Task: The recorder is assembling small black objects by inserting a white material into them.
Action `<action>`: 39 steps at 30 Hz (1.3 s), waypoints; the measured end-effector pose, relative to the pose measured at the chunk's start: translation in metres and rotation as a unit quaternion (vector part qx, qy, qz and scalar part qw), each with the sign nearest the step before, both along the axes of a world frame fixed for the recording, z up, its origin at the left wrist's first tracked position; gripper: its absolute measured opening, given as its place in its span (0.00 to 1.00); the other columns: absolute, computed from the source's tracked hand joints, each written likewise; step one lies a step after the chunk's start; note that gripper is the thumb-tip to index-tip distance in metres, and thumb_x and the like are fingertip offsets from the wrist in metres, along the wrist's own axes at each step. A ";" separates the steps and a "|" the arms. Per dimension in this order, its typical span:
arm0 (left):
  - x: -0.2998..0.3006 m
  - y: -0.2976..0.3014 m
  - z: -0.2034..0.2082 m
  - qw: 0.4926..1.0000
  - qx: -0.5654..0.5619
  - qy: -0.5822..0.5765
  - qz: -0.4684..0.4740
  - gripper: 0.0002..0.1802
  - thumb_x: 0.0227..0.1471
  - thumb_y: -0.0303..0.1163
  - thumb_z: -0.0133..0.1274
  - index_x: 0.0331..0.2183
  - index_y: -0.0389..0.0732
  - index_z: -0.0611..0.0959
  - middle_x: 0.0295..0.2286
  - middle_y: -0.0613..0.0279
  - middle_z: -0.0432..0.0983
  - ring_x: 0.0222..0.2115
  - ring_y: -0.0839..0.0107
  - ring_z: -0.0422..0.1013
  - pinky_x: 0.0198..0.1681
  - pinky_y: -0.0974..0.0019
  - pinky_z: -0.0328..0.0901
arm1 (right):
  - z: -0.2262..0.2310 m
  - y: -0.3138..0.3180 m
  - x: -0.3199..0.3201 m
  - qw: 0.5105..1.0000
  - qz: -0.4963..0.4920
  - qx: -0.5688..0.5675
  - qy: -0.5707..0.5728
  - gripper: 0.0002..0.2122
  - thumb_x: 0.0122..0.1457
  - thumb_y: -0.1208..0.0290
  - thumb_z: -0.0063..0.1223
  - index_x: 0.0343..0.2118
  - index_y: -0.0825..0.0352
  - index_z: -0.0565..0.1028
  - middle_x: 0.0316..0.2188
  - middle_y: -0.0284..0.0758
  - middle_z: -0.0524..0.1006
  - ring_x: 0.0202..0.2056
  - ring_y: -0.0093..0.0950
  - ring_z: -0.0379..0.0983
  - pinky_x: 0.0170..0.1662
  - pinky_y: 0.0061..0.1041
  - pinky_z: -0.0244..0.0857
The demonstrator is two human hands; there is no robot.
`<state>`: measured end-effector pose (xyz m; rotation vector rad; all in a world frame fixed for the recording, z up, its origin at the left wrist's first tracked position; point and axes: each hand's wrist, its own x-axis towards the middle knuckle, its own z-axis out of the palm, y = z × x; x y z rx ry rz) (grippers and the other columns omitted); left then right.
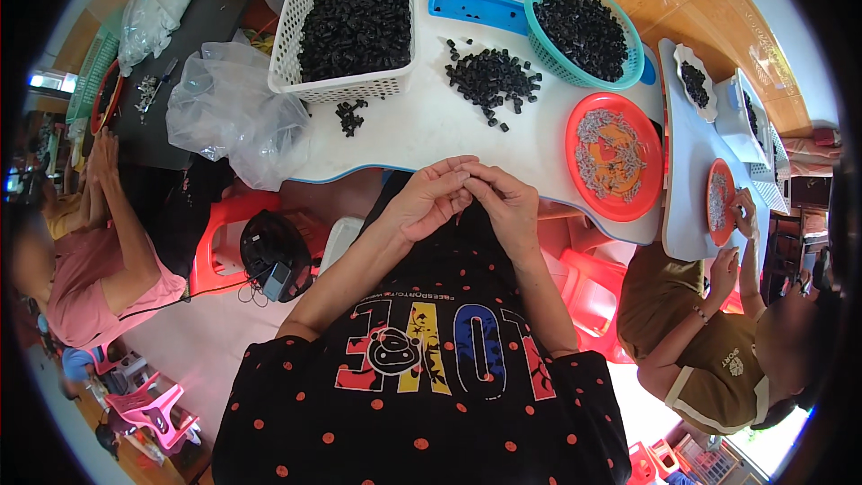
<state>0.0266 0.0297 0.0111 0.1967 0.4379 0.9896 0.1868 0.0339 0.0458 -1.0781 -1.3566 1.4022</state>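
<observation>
Just off the table's near edge, my left hand and my right hand meet at the fingertips. Both are closed in a pinch, and whatever lies between the fingers is too small to make out. Beyond them a loose pile of small black plastic parts lies on the white table. A smaller cluster of black pieces sits to its left. To the right, a red-orange round plate carries many tiny silvery pieces.
A white plastic basket and a teal basket hold more black parts. Between them lies a blue tray. A clear plastic bag hangs over the table's left edge. People sit on both sides, the right one at another table.
</observation>
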 end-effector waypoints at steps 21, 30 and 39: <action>-0.023 0.074 0.072 0.779 0.292 0.542 0.119 0.13 0.51 0.21 0.58 0.41 0.33 0.82 0.34 0.61 0.79 0.34 0.77 0.74 0.39 0.74 0.68 | -0.033 0.052 0.038 0.903 -0.180 0.273 -0.280 0.08 0.48 0.76 0.63 0.32 0.68 0.78 0.33 0.38 0.74 0.37 0.36 0.71 0.41 0.34 0.64; 0.036 0.040 0.024 0.951 0.104 0.285 -0.064 0.11 0.51 0.21 0.58 0.39 0.29 0.81 0.29 0.55 0.80 0.28 0.72 0.77 0.32 0.73 0.72 | 0.007 0.006 0.065 0.890 -0.074 0.328 -0.307 0.10 0.48 0.78 0.63 0.35 0.65 0.79 0.34 0.35 0.76 0.39 0.34 0.73 0.43 0.33 0.65; 0.047 0.029 0.012 0.974 0.054 0.207 -0.076 0.12 0.52 0.17 0.55 0.41 0.29 0.80 0.38 0.49 0.79 0.40 0.64 0.77 0.44 0.68 0.74 | 0.005 0.002 0.205 0.787 -0.272 0.136 -0.537 0.05 0.52 0.71 0.59 0.30 0.64 0.80 0.30 0.35 0.77 0.37 0.36 0.72 0.42 0.36 0.62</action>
